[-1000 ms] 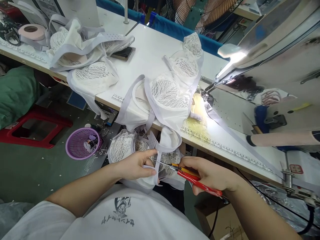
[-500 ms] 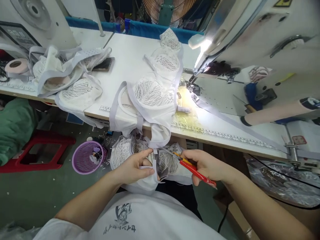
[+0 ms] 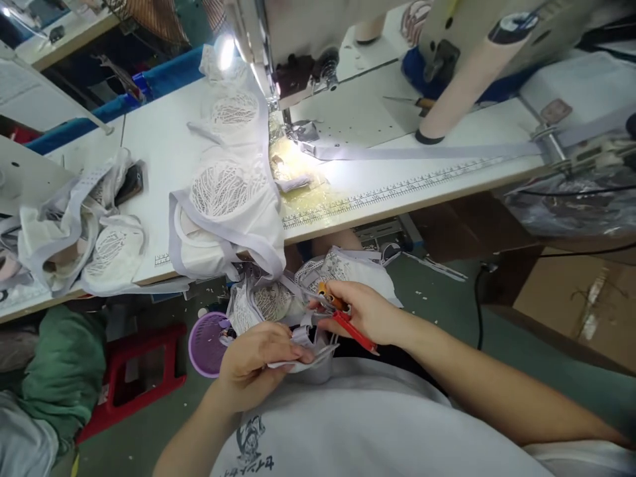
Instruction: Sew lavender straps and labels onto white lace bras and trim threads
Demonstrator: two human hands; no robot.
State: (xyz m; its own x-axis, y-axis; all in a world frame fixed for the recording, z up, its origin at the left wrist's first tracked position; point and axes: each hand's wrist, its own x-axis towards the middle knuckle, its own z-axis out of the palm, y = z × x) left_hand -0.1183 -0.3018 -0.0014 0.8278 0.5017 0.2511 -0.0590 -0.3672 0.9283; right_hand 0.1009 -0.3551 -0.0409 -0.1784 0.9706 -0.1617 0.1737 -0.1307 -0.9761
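Note:
White lace bras with lilac edging hang joined in a chain, from the table top (image 3: 231,189) over the edge and down to my lap (image 3: 268,301). My left hand (image 3: 263,354) pinches the white and lilac edge of one piece near my shirt. In my right hand (image 3: 360,311) are scissors (image 3: 350,328) with red and orange handles. Their blades point left at the fabric just above my left hand; the tips are partly hidden among the folds.
A lit sewing machine (image 3: 298,73) stands on the white table (image 3: 372,205), with lilac tape running right. More bras (image 3: 109,252) and a phone (image 3: 130,184) lie left. Below are a purple basket (image 3: 206,344), a red stool (image 3: 139,371) and a seated person's green clothing (image 3: 69,371).
The view has swung right and tilted. My right hand with the scissors has come closer to my left hand. Another lace piece now lies spread out to the right of the lap.

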